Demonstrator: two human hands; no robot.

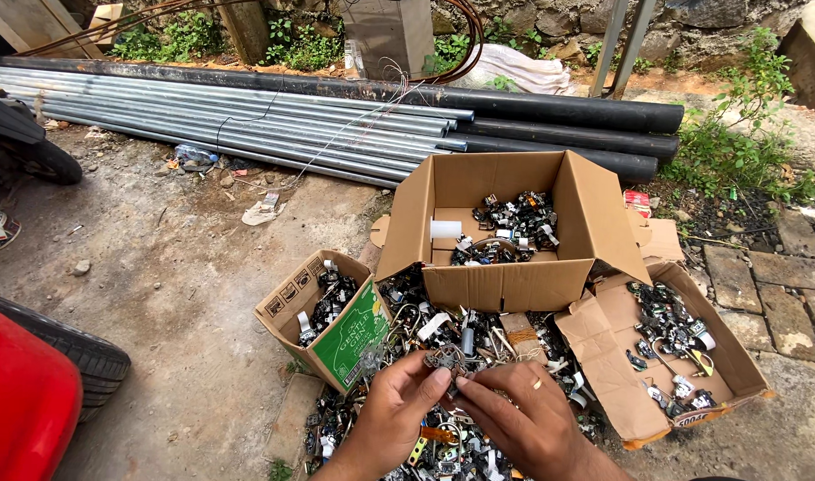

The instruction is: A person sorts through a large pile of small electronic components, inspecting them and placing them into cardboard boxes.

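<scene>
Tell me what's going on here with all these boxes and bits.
A person crouches outdoors over a heap of small metal and plastic parts on the ground. Both hands meet on one small dark metal part: the left hand pinches it from the left, the right hand, with a ring, from the right. Three open cardboard boxes ring the heap, each partly filled with similar parts: a large box, a small green-sided box and a low box. Long pipes lie behind.

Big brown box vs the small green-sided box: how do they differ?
The big brown box is plain cardboard with flaps standing open; the small green-sided box carries a green printed panel. The big brown box sits behind the pile of small parts; the small green-sided box leans tilted at its left. Both hold small mixed parts.
</scene>
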